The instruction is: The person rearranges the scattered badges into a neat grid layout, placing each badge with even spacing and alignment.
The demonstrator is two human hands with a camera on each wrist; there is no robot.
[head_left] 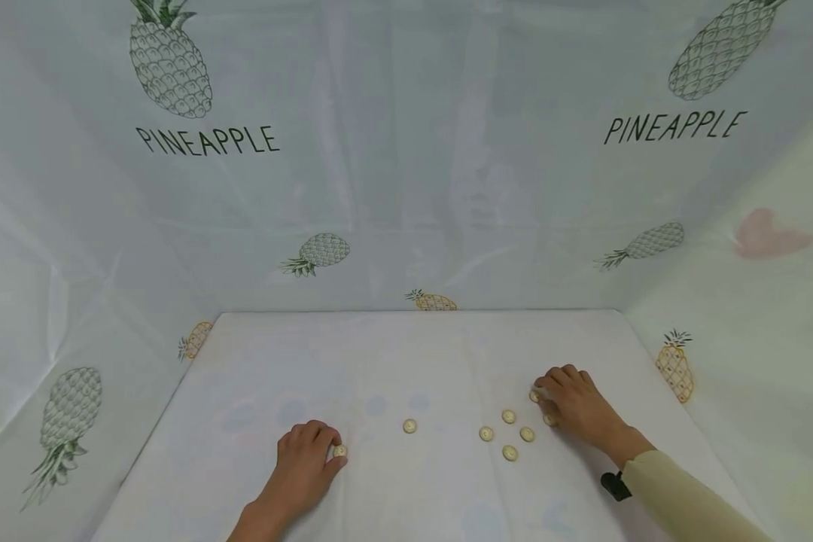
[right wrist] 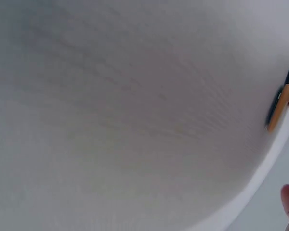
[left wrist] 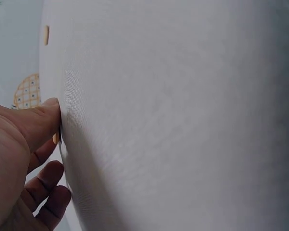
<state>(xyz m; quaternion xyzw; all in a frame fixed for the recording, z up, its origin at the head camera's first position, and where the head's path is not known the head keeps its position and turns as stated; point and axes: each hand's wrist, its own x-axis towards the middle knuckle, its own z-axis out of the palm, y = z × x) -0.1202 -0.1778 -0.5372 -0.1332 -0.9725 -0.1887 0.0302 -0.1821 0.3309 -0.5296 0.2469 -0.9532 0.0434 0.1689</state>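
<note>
My left hand (head_left: pixel 305 461) pinches a small round wooden disc (head_left: pixel 340 451) with marks on its top face, low over the white table. The left wrist view shows the edge of that disc (left wrist: pixel 55 138) between thumb (left wrist: pixel 45 120) and finger. My right hand (head_left: pixel 578 405) holds another such disc (head_left: pixel 534 395) between thumb and forefinger. Close under this hand lies a further disc (head_left: pixel 549 419), partly covered by it. In the right wrist view, two thick disc edges show at the far right, the nearer disc (right wrist: pixel 279 109) overlapping the other beside a fingertip.
Left of the right hand lie several loose discs, among them one disc (head_left: pixel 510 453) nearest the front. A single disc (head_left: pixel 409 426) sits between the hands. Pineapple-printed cloth (head_left: pixel 406 181) walls the white table (head_left: pixel 413 354) at the back and sides.
</note>
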